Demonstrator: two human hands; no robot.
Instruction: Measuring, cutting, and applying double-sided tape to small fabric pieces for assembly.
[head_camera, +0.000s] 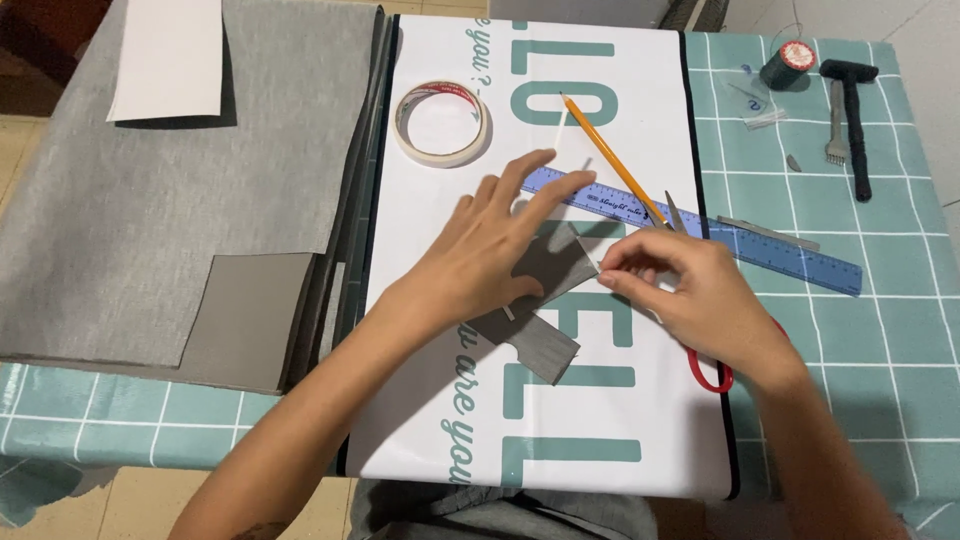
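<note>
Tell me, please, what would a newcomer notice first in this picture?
In the centre, the left hand presses flat on a grey piece of material, while the right hand pinches its edge, on a white mat with teal letters. Just behind the hands lie a blue ruler and an orange pencil, with a roll of tape further left. A large grey sheet covers the table's left side.
</note>
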